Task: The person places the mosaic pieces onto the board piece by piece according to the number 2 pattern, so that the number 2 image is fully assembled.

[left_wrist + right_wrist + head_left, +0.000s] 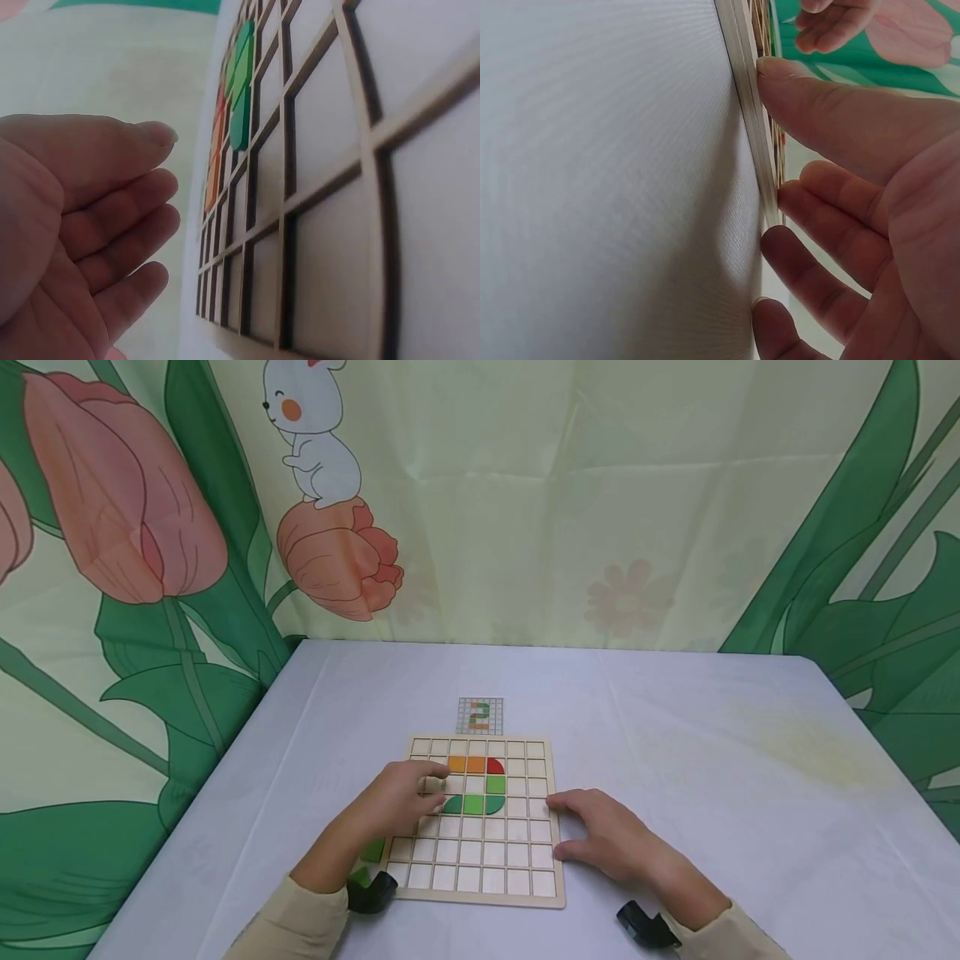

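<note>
A wooden grid board [480,893] lies on the table. In its upper cells are orange squares [476,765], a red rounded piece [495,766], light green squares [473,804] and dark green rounded pieces [495,804]. My left hand [401,797] hovers over the board's left side, its fingertips near the orange squares. The left wrist view shows nothing between that thumb and the loosely bent fingers [139,217]. At the board's right edge my right hand [611,835] rests thumb and fingertips against the wooden frame [754,112].
Just beyond the board lies a small pattern card [480,716] with a coloured figure on a grid. Green pieces [372,850] lie by the board's left edge, partly hidden by the left arm. Behind the white table [712,735] hangs a printed curtain [510,502].
</note>
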